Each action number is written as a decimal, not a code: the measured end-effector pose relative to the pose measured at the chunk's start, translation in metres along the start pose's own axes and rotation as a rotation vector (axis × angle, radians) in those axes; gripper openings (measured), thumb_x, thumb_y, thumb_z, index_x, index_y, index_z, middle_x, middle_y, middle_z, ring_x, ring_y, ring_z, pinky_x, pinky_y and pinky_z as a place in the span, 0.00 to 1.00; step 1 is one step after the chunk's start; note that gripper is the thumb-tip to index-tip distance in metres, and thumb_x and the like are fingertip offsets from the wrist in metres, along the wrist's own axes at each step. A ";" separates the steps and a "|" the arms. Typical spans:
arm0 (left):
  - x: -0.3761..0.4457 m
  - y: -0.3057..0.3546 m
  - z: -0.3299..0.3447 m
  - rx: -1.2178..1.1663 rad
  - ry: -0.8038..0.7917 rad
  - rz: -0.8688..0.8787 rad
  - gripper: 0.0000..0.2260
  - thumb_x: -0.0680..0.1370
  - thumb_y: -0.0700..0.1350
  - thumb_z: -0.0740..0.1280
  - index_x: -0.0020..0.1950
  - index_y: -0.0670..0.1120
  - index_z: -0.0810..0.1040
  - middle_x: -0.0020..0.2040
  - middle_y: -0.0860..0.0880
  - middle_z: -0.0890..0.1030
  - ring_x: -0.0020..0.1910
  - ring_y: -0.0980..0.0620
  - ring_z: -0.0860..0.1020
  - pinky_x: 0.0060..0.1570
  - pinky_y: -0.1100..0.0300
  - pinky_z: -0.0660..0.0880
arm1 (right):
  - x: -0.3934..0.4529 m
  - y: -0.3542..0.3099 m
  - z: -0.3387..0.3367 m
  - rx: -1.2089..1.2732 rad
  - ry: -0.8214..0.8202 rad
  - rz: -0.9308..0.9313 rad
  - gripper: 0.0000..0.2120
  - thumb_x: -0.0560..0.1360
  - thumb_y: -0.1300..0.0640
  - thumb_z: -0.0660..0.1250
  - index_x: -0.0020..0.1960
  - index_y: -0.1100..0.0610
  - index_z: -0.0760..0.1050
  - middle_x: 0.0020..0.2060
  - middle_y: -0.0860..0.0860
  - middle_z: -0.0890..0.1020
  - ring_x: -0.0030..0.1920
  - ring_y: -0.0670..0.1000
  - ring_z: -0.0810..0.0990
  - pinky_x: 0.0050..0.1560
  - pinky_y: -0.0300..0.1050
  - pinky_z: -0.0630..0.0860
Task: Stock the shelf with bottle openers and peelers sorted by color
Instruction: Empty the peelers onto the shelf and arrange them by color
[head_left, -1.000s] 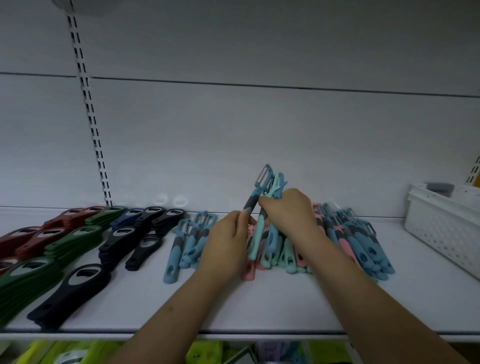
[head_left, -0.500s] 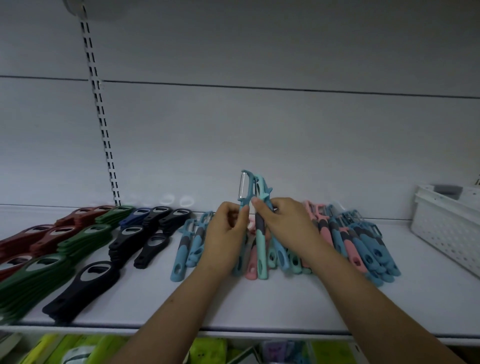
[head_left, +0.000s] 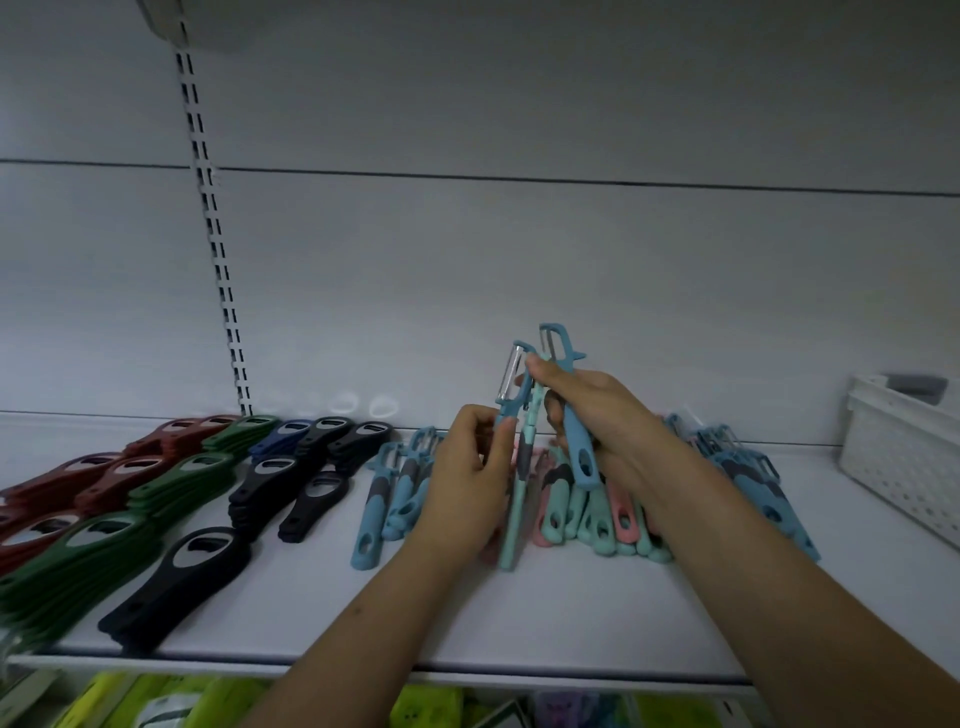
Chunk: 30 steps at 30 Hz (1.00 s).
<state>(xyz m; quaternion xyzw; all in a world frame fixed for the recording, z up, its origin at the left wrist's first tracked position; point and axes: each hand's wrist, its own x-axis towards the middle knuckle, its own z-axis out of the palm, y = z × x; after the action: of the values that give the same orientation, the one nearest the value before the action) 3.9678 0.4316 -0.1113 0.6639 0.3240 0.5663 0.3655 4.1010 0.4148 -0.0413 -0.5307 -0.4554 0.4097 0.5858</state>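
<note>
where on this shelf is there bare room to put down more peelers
Bare patches: the shelf front strip ahead of the peeler pile, and between that pile's right end and the white basket. Crowded: bottle openers fill the left; the blue peelers sit close beside them.

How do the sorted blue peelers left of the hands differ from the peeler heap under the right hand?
The sorted blue peelers are one colour and few; the peeler heap mixes pink, mint and blue and holds many. The heap lies partly under the right hand. Both rest on the shelf, handles toward the camera.
</note>
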 end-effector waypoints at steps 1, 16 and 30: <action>0.000 0.001 0.000 0.004 0.016 0.015 0.05 0.83 0.47 0.62 0.49 0.48 0.74 0.37 0.54 0.77 0.33 0.63 0.74 0.36 0.68 0.72 | -0.001 0.000 0.001 -0.012 0.006 -0.011 0.22 0.72 0.42 0.73 0.49 0.63 0.80 0.25 0.50 0.72 0.22 0.45 0.66 0.26 0.39 0.66; -0.001 -0.002 0.000 -0.013 0.038 -0.023 0.04 0.82 0.49 0.62 0.49 0.51 0.73 0.32 0.55 0.77 0.30 0.58 0.72 0.32 0.61 0.70 | -0.003 -0.005 -0.002 -0.444 0.194 -0.212 0.15 0.77 0.52 0.69 0.35 0.59 0.75 0.20 0.47 0.76 0.20 0.42 0.75 0.25 0.35 0.72; -0.005 0.006 -0.004 0.046 0.045 0.082 0.08 0.80 0.53 0.65 0.46 0.50 0.74 0.39 0.51 0.79 0.37 0.51 0.77 0.38 0.52 0.77 | -0.016 -0.023 0.002 -0.641 0.227 -0.290 0.16 0.77 0.56 0.68 0.35 0.64 0.79 0.24 0.49 0.79 0.20 0.43 0.77 0.22 0.32 0.70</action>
<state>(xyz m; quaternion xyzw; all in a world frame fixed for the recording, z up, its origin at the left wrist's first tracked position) 3.9629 0.4245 -0.1085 0.6718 0.3175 0.5882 0.3192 4.0947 0.3976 -0.0202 -0.6593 -0.5632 0.0971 0.4886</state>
